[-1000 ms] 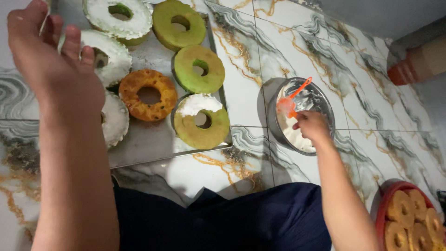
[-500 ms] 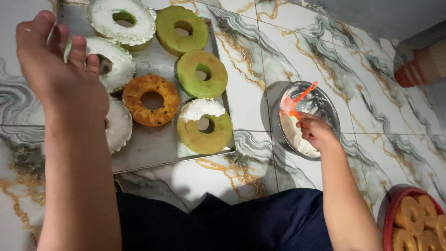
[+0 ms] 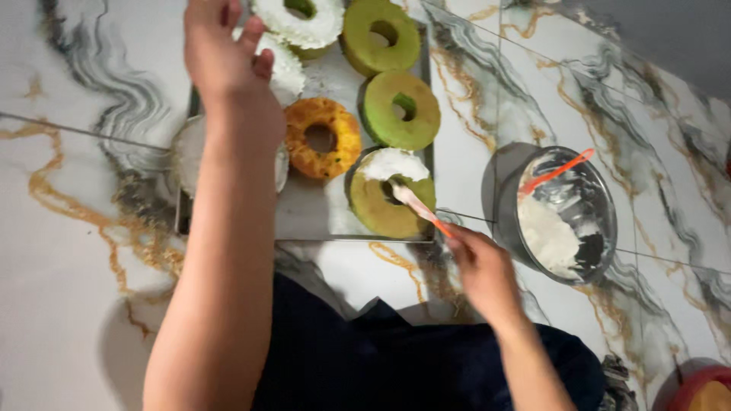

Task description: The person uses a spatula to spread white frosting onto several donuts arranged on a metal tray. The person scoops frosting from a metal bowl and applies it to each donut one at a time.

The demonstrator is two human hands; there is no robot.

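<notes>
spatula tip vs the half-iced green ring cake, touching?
Touching. The head view shows the spatula, held in the right hand, with its blade tip lying on the white icing atop the half-iced green ring cake; no gap is visible.

Home kitchen or small baking spot, marbled tile surface (image 3: 91, 251) with gold veins, metal tray (image 3: 304, 217) of ring cakes (image 3: 400, 110) (green, orange, white-frosted), steel bowl (image 3: 567, 213) of white cream.

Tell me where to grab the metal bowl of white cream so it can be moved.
Grip the bowl by its bare left rim and wall, coming from the tray side with fingers over the lip. That side is free of cream; the orange spatula leans across the upper rim, and the cream sits low inside.
</notes>
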